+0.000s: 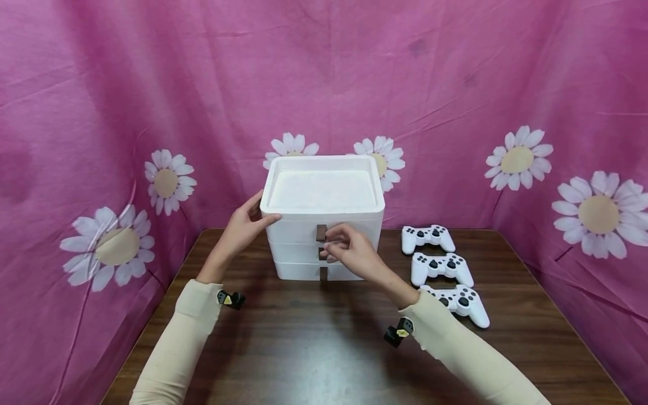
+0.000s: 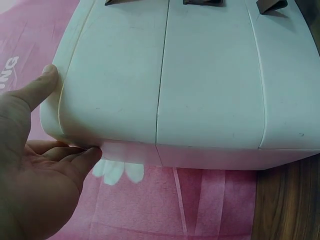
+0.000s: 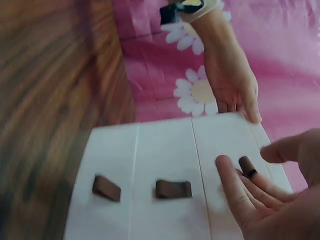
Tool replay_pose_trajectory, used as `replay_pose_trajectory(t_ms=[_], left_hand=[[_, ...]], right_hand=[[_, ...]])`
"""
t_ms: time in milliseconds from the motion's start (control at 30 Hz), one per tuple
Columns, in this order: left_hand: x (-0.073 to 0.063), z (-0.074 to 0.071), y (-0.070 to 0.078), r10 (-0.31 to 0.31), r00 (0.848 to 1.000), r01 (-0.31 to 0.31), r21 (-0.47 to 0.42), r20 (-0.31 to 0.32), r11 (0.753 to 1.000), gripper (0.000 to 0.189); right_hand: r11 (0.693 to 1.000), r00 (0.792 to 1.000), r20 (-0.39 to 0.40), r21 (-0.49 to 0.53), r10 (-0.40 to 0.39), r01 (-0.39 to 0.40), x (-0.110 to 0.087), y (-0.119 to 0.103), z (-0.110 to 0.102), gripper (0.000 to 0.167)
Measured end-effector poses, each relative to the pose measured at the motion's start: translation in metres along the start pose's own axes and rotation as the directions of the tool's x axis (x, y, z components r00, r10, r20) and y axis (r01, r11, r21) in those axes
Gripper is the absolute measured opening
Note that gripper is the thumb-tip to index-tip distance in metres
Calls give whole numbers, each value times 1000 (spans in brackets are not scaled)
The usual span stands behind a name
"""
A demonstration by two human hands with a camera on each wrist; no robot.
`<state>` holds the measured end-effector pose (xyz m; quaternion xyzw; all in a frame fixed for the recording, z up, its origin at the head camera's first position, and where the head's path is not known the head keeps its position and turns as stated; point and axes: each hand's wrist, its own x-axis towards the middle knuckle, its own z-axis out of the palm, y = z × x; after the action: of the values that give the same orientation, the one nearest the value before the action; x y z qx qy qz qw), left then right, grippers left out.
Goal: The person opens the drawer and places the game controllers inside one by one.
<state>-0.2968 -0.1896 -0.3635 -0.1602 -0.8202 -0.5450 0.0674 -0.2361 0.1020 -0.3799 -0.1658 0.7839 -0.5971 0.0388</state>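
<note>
A white box with three stacked drawers [image 1: 298, 253] stands at the back middle of the table, a brown pull tab on each drawer. My left hand [image 1: 242, 226] holds its top left corner; in the left wrist view the thumb [image 2: 42, 87] lies at the rim and the bent fingers [image 2: 82, 162] press the side wall. In front of the top drawer is my right hand [image 1: 352, 251], fingers loosely bent beside the top pull tab [image 1: 321, 232]. From the right wrist, the thumb [image 3: 287, 151] stands apart from that tab [image 3: 247, 166]. All drawers look closed.
Three white game controllers lie in a row right of the box: a far one [image 1: 428, 239], a middle one [image 1: 442, 269] and a near one [image 1: 463, 304]. A pink cloth [image 1: 324, 84] with daisies hangs behind and beside the brown wooden table [image 1: 283, 349].
</note>
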Motion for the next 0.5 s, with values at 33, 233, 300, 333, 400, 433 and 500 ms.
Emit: replay_pose_trajectory(t_ms=[33, 233, 300, 333, 400, 433, 500], left_hand=[[0, 0, 0, -3, 1000, 3, -8, 3, 1000, 84], [3, 0, 2, -8, 1000, 10, -63, 29, 998, 84], [3, 0, 2, -3, 1000, 6, -77, 31, 997, 84], [3, 0, 2, -3, 1000, 5, -82, 31, 997, 84], [2, -1, 2, -5, 999, 7, -83, 32, 997, 84], [2, -1, 1, -10, 999, 13, -82, 32, 997, 84], [2, 0, 0, -20, 999, 22, -81, 29, 996, 84]], right_hand=[[998, 1000, -3, 57, 22, -22, 0, 0, 1, 32], [968, 992, -13, 224, 123, -117, 4, -2, 4, 37], [956, 991, 8, 263, 132, -130, 6, -2, 4, 37], [951, 990, 19, 277, 138, -138, 8, -2, 4, 37], [947, 989, 38, 282, 146, -151, 11, -2, 3, 36], [946, 987, 45, 279, 157, -164, 13, -2, 3, 36], [946, 982, 55, 264, 179, -187, 16, -2, 3, 37]])
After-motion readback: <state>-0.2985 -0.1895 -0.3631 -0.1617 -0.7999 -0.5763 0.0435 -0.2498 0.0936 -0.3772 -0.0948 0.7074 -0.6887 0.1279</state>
